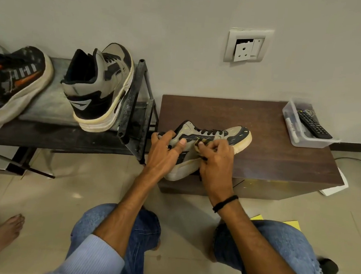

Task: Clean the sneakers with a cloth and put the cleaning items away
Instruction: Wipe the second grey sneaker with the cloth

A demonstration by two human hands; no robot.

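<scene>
At centre frame, the left grip (164,149) is clasping the sneaker (238,134) while the right grip (216,160) is pinching a cloth (204,141) nearer its upper-right toe.

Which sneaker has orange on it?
The black sneaker at the far left of the rack; the beige sneaker beside it and the beige one on the table have none.

Both my forearms stretched forward over my knees, my left grip (165,152) clasped round the sneaker (237,135) at its heel, my right grip (216,160) curled, fingertips pinching the cloth (201,141)
</scene>
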